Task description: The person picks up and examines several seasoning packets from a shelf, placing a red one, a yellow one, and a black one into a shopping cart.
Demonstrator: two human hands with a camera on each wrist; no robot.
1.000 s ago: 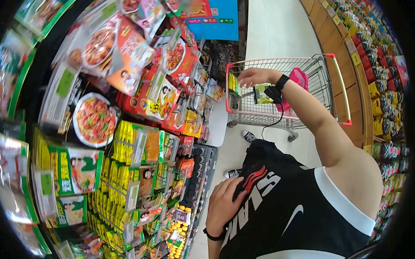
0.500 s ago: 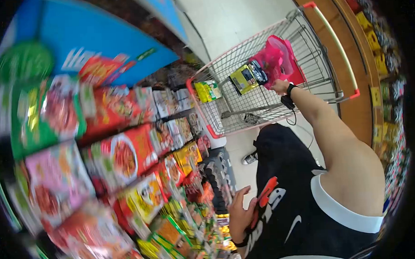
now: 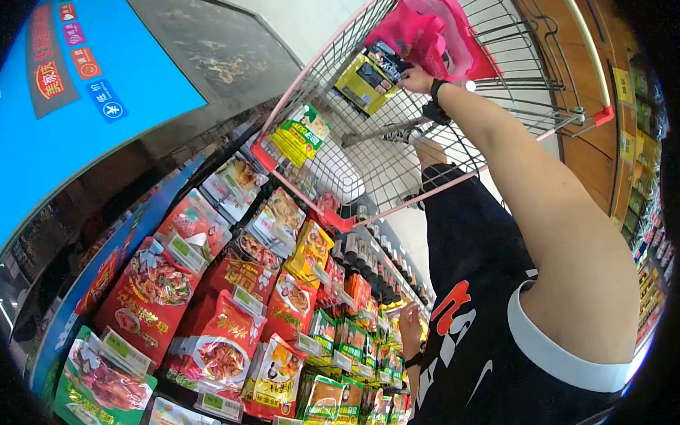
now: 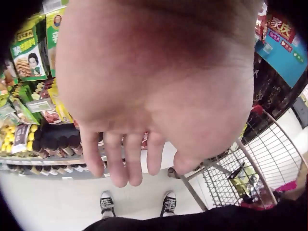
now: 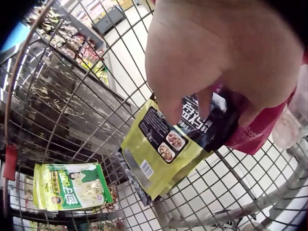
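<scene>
My right hand (image 3: pixel 418 81) reaches down into the shopping cart (image 3: pixel 339 221). Its fingers and thumb curl around the black end of a yellow-and-black food pouch (image 5: pixel 161 149), which lies on the cart's wire floor. Beneath that pouch shows the edge of a dark packet (image 5: pixel 139 190). A pink plastic bag (image 3: pixel 442 29) lies against the black end. Toward the cart's front are green-and-yellow food packets (image 3: pixel 301 134), away from the hand. My left hand (image 4: pixel 159 91) hangs beside the body with loosely extended fingers and holds nothing; in the head view the shirt partly covers it.
Shelves of hanging food packets (image 3: pixel 221 351) line the left side, with dark-capped jars (image 3: pixel 360 253) lower down. A blue sign panel (image 3: pixel 119 108) stands at the upper left. Wooden shelving (image 3: pixel 589 151) runs along the right, beyond the cart's handle (image 3: pixel 585 35).
My right hand has moved back from above the cart's front area to the pouch beside the pink bag. The left hand has dropped from the shirt front to the side. The view has turned.
</scene>
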